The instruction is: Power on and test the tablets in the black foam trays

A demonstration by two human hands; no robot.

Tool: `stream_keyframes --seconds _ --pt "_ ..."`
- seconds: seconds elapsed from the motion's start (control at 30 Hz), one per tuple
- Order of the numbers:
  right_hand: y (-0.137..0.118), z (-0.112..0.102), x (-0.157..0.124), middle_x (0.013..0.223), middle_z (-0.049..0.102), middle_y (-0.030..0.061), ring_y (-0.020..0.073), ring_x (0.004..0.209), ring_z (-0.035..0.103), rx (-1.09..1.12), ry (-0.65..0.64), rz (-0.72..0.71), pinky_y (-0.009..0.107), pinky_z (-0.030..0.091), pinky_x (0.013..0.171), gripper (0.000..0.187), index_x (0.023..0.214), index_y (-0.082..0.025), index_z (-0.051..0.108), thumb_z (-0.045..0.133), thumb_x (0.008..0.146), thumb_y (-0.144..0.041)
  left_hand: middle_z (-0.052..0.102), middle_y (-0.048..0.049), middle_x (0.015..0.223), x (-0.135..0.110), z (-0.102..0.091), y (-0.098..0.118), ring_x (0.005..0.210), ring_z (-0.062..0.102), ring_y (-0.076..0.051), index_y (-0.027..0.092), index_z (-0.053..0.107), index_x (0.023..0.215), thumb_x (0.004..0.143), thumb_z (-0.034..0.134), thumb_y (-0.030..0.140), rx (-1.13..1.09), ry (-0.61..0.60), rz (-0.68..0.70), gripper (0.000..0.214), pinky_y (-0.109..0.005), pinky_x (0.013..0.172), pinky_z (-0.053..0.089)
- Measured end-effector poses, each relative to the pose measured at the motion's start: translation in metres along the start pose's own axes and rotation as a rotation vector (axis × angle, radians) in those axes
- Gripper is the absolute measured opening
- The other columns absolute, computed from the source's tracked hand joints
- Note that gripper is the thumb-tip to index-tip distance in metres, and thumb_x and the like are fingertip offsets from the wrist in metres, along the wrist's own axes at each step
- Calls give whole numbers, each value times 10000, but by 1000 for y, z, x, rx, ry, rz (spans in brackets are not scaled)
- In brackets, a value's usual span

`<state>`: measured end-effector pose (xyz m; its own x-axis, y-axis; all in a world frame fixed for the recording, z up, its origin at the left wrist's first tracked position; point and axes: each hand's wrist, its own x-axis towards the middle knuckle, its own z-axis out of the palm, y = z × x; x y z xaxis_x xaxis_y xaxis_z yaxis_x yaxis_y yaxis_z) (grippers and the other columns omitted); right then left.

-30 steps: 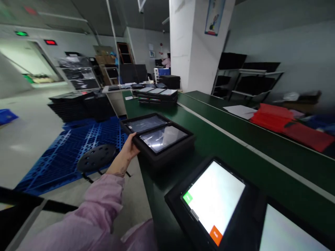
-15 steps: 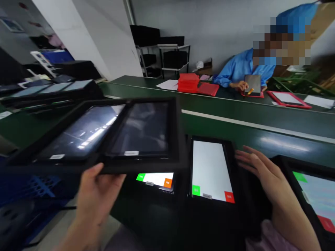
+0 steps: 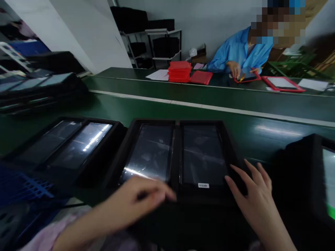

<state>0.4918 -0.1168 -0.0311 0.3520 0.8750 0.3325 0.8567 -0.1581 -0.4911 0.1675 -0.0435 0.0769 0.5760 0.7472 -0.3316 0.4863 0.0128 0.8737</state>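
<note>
A black foam tray (image 3: 178,157) lies in front of me on the green bench, holding two tablets with dark screens side by side. The left tablet (image 3: 150,150) reflects a streak of light; the right tablet (image 3: 202,153) carries a small white label at its lower edge. My left hand (image 3: 141,197), blurred, is over the tray's near edge with its fingers loosely bent, a gap by the thumb and nothing visible in it. Beside the tray's right edge, my right hand (image 3: 255,186) is open with fingers spread; whether it touches the foam I cannot tell.
Another black tray (image 3: 104,153) with dark tablets sits to the left, and one (image 3: 314,174) with a lit screen to the right. Stacked trays (image 3: 44,90) stand farther left. Across the bench, a person in blue (image 3: 232,48) handles a tablet near red cases (image 3: 179,71).
The tray my left hand held raised has come down to the right, over the lit tablets. That hand has let go of it. My view has shifted, and my right hand's fingers have spread.
</note>
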Motion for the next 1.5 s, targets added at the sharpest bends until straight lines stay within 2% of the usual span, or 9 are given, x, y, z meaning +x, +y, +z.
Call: stream_keyframes --seconds 0.07,0.13,0.27,0.47,0.63,0.87,1.0,1.2,1.5 --pt "-3 9 -5 1561 601 166 502 1598 374 -25 14 -21 736 527 1145 639 1188 -245 809 425 1026 -729 777 -97 1378 31 -27 -5 1294 720 -335 293 816 1290 981 593 582 301 282 55 478 -451 1144 553" --pt "-2 15 1 1573 597 175 520 1613 342 -33 -1 -33 766 491 1174 643 1200 -221 813 443 1021 -716 560 -191 1655 67 -41 -18 1569 477 -418 167 669 1497 900 646 558 605 390 12 713 -563 1277 417" --pt "3 14 33 1550 637 168 507 1581 421 -7 -106 -38 766 507 1166 531 1202 -231 835 561 975 -625 341 -270 1772 115 -36 -44 1676 241 -459 101 455 1641 935 606 567 910 331 -16 859 -681 1304 308" --pt "-10 3 30 1605 614 134 360 1373 698 77 -252 37 554 659 1067 502 1267 -240 832 440 955 -277 274 -241 1808 111 -39 -59 1695 143 -473 113 460 1649 885 633 521 975 315 11 883 -712 1326 222" --pt "-23 7 1 1633 568 191 420 1489 591 18 -180 -20 646 617 1101 580 1332 -220 813 322 1026 -277 268 -240 1810 117 -65 -62 1690 125 -506 130 490 1638 822 700 538 1029 382 -7 936 -738 1320 196" --pt "-21 40 88 1669 531 194 539 1640 302 -78 -196 -59 849 330 1249 463 1253 -172 842 477 1003 -308 187 -278 1821 163 -80 -33 1693 83 -509 55 348 1706 926 628 541 1172 346 -112 961 -736 1324 162" --pt "-21 60 116 1647 557 203 531 1635 319 -81 -188 -103 831 323 1274 437 1125 -129 866 484 991 -294 249 -279 1803 181 -90 -31 1687 181 -477 38 310 1716 983 530 528 1158 297 -188 908 -688 1338 188" --pt "-8 71 112 1603 616 153 458 1601 406 22 -108 -157 801 386 1263 420 1161 -185 847 466 1023 -297 422 -238 1737 190 -94 -43 1631 337 -460 80 380 1697 948 515 543 1146 319 -133 891 -699 1331 206" --pt "-13 81 107 1549 626 217 445 1564 457 -91 -5 -281 782 444 1234 428 1203 -137 803 414 1068 -257 547 -284 1607 196 -78 -47 1530 449 -483 11 475 1605 956 461 458 1136 390 -70 787 -730 1307 220"
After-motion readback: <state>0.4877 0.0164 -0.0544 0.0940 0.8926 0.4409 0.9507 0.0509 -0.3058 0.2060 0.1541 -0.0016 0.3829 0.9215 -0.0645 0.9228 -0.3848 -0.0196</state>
